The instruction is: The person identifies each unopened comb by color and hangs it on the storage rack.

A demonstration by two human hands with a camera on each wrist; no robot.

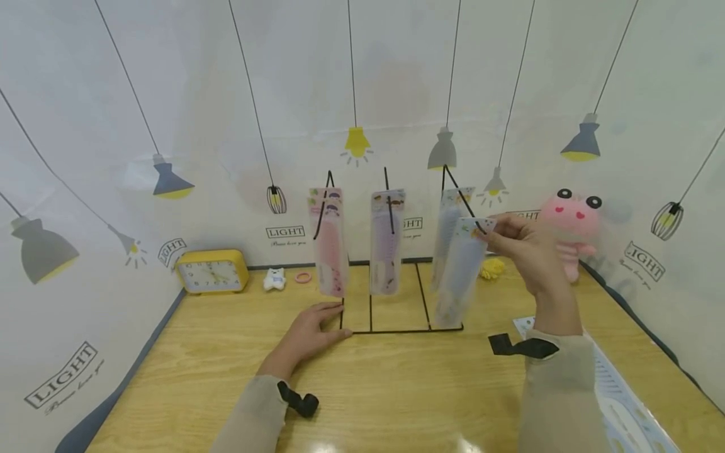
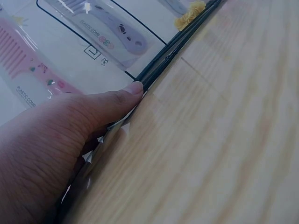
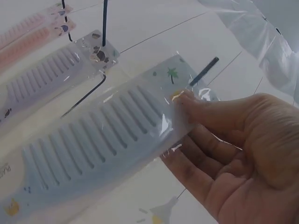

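Note:
A black wire rack (image 1: 391,331) stands on the table, with packaged plastic combs on its hooks. My right hand (image 1: 523,248) pinches the top corner of a blue packaged comb (image 3: 88,135) between thumb and fingers. In the right wrist view, a black hook tip (image 3: 205,70) sticks out past the card's top. Another blue packaged comb (image 1: 447,233) hangs behind. A purple packaged comb (image 1: 386,245) hangs on the middle hook and pink packaged combs (image 1: 330,251) on the left one. My left hand (image 1: 311,330) rests at the rack's front left corner, thumb against the wire; its fingertips are hidden in the left wrist view.
A blue-white packaged item (image 1: 617,396) lies under my right forearm. Along the back are a yellow clock (image 1: 212,272), a small white figure (image 1: 274,279), a pink ring (image 1: 303,277), a yellow scrunchie-like thing (image 1: 492,268) and a pink plush toy (image 1: 571,220). Printed cloth (image 1: 396,63) encloses the table.

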